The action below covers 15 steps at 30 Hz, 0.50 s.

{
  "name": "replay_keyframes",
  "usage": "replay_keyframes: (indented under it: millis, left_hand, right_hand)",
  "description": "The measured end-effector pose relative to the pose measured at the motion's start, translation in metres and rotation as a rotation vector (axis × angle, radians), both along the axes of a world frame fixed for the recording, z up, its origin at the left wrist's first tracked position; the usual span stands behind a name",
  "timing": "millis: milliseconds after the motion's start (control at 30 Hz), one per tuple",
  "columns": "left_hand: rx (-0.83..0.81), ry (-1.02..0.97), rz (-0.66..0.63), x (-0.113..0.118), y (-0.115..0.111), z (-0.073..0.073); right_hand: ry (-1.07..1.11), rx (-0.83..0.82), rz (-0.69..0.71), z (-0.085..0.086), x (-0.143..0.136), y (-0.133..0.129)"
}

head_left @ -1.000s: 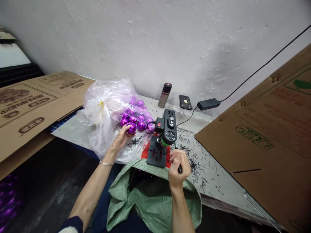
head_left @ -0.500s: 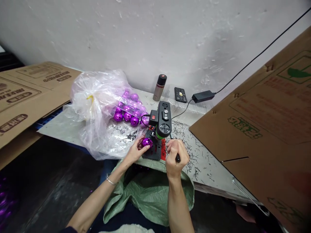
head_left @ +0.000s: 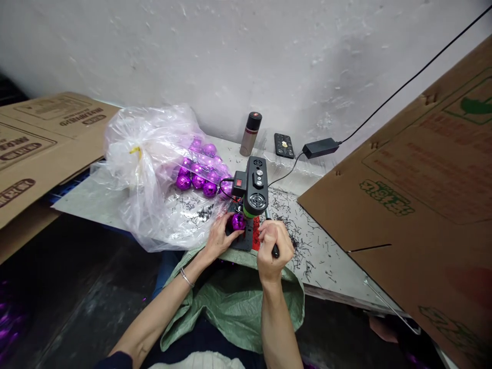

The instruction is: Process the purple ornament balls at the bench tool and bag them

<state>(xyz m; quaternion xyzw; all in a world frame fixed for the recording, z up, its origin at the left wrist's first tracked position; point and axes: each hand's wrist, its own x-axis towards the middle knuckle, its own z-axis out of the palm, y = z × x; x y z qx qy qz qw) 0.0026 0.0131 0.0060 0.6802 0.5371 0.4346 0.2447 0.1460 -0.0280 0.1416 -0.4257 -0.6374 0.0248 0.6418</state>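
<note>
In my left hand (head_left: 220, 237) is a shiny purple mirror ball (head_left: 239, 221), held between thumb and fingers. The ball sits under the head of a small black bench drill press (head_left: 257, 187), close over the dark base plate (head_left: 243, 243). My right hand (head_left: 274, 245) is wrapped round the black lever handle (head_left: 275, 251) on the machine's right side. The machine head hides where the ball meets the tool. Several more purple balls (head_left: 198, 181) lie in a clear plastic bag (head_left: 149, 205) to the left.
A green woven sack (head_left: 223, 312) spreads over my lap below the table edge. Dark shavings (head_left: 307, 241) litter the table (head_left: 326, 271). Behind stand a bottle (head_left: 250, 134), a phone (head_left: 284, 145) and a power adapter (head_left: 321, 147). Cardboard (head_left: 415, 205) rises at right; more cardboard (head_left: 42, 148) lies left.
My left hand has moved the ball slightly right, in under the machine head. My right hand stays on the lever handle. The view has shifted a little.
</note>
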Motion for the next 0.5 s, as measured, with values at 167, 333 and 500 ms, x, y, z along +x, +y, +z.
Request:
replay_keyframes:
  millis: [167,333,500]
  left_hand:
    - [0.055,0.023,-0.135,-0.0053,-0.0019,-0.0002]
    - [0.034,-0.011,-0.143,-0.0020,0.0033,-0.0022]
    - [-0.044,-0.080,-0.113,0.0034,0.0058,-0.0039]
  right_hand:
    - [0.011,0.000,0.017,-0.0028,0.0005,0.0001]
    - [0.014,0.003,0.028,-0.0035,0.0014,-0.0004]
    - [-0.008,-0.009,0.021,-0.0076,0.0030,-0.0025]
